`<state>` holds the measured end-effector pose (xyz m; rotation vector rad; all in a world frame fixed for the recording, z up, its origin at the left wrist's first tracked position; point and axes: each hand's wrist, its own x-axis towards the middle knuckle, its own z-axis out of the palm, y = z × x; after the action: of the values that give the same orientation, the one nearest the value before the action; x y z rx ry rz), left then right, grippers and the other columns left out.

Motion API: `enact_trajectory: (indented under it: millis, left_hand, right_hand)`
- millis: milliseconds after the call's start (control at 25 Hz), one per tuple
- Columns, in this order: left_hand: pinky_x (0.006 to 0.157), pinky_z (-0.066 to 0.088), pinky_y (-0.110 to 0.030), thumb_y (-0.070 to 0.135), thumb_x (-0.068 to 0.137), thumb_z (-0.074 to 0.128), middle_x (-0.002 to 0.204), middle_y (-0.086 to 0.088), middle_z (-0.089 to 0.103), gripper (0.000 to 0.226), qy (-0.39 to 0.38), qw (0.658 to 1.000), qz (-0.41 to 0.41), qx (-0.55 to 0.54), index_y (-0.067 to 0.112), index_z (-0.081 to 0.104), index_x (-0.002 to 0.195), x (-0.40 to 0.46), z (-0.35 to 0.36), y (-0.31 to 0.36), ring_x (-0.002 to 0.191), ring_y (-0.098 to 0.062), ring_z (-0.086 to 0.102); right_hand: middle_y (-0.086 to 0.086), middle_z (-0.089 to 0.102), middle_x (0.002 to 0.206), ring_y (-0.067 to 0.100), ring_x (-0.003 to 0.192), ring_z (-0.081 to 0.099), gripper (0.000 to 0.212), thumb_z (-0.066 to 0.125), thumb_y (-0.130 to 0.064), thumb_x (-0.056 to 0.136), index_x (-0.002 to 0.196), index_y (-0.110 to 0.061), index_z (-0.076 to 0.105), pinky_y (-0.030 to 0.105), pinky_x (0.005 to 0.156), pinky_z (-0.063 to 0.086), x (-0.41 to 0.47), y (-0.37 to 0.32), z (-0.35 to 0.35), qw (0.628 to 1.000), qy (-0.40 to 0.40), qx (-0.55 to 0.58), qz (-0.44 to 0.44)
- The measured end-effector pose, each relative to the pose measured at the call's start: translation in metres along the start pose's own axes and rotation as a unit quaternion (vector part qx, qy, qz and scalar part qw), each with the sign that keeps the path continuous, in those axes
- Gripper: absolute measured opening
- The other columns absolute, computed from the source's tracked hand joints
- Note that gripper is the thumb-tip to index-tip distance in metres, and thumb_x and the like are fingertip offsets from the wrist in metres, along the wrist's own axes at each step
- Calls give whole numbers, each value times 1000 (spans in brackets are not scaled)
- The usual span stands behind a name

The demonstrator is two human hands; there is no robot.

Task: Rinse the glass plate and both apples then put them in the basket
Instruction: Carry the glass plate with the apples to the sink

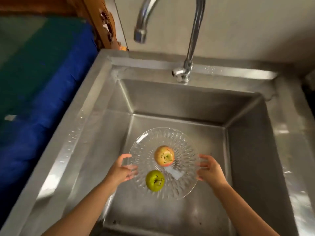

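Observation:
A clear ribbed glass plate (pixel 180 143) hangs level inside the steel sink (pixel 95 116). On it lie a reddish-yellow apple (pixel 164 156) near the middle and a green apple (pixel 155 180) toward the near left rim. My left hand (pixel 121 169) grips the plate's left edge. My right hand (pixel 208 168) grips its right edge. Both forearms reach in from the bottom of the view.
A chrome gooseneck tap (pixel 192 40) rises from the sink's back rim, its spout (pixel 140 34) over the basin with no water running. Blue and green fabric (pixel 42 79) lies left of the sink. Carved wood (pixel 104 23) stands at the back left. No basket is in view.

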<state>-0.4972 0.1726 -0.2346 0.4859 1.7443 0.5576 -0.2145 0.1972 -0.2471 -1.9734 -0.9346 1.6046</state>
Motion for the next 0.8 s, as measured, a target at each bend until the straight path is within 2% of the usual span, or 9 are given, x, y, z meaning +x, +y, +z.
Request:
enact_trajectory:
  millis: [160,240,320,400,480,560,680,760,800]
  left_hand:
    - [54,53,-18,-19,82,49,88,-12,68,50,-5,1000,-3,30,19,47,115,73,15,-33,70,-18,64]
    - [56,54,-20,-20,81,50,89,-15,68,50,-5,999,-2,43,18,47,114,98,22,-49,69,-18,64]
    - [55,54,-22,-21,79,51,86,-16,68,49,5,999,5,52,17,49,110,118,26,-59,68,-20,63]
    - [59,53,-29,-22,78,50,78,-13,68,49,18,998,27,62,16,51,109,133,29,-65,70,-24,62]
    - [59,53,-29,-20,80,51,77,-11,66,50,28,995,59,77,15,53,116,141,30,-67,76,-26,61]
    - [60,57,-26,-14,82,54,81,-9,63,53,44,991,83,99,14,53,127,144,29,-70,81,-25,61]
    - [76,58,-38,-10,82,55,89,-8,60,56,58,984,91,141,12,49,134,140,31,-75,87,-25,61]
    - [83,51,-32,-3,79,61,106,-8,57,62,103,959,138,226,12,44,137,132,34,-78,95,-20,57]
    - [88,46,-29,1,76,66,117,-7,53,68,123,940,181,260,15,42,138,127,36,-80,103,-16,52]
  right_hand:
    - [3,61,81,15,68,59,44,62,10,71,99,-22,53,27,49,51,53,46,21,1000,17,7,21]
    - [1,64,80,18,72,61,40,66,8,71,89,-25,54,38,64,57,75,66,31,999,25,11,28]
    - [2,63,79,21,75,62,37,66,9,71,87,-23,55,46,76,55,94,83,40,999,29,17,28]
    - [1,61,75,19,69,59,39,64,14,71,92,-18,55,50,77,53,107,96,46,999,41,25,17]
    - [0,60,73,18,66,59,43,66,14,69,87,-23,54,51,76,54,114,103,47,999,46,28,10]
    - [0,60,75,18,68,59,45,68,10,68,82,-30,53,51,77,55,117,105,45,999,41,21,9]
    - [0,60,81,17,76,60,43,73,2,67,82,-33,53,52,80,56,113,101,41,999,33,3,20]
    - [3,64,90,13,76,60,39,74,-5,68,88,-31,53,47,77,57,108,95,39,999,31,-16,6]
    - [4,65,99,11,76,60,39,74,-9,69,95,-29,52,40,74,57,105,92,39,998,42,-50,-16]
